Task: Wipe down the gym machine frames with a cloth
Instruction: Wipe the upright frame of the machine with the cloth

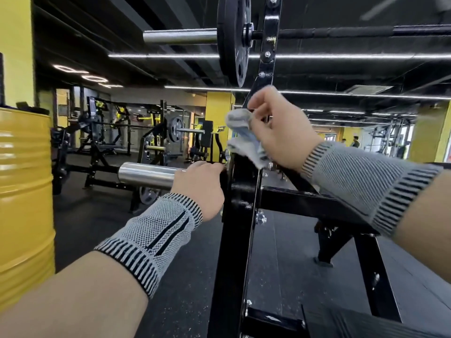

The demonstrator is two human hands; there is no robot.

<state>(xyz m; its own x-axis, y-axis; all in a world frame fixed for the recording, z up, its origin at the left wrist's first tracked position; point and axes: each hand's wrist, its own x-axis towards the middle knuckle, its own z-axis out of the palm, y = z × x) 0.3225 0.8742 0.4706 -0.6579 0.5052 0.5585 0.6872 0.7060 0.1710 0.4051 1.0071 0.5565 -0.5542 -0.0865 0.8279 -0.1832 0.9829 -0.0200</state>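
Note:
A black steel rack upright [234, 240] rises through the middle of the view, bolted to a cross beam [305, 203]. My right hand [278, 128] grips a crumpled white and blue cloth [244, 135] and holds it against the upright's upper slanted part. My left hand [202, 189] is curled around the inner end of a chrome storage peg [146, 175] that sticks out leftward from the upright. Both wrists wear grey knitted bands.
Overhead rests a barbell [180, 36] with a black weight plate [234, 40]. A yellow metal drum [24, 191] stands close at left. More black and yellow machines [156, 140] fill the background on dark rubber flooring [183, 276]. People stand far right [355, 142].

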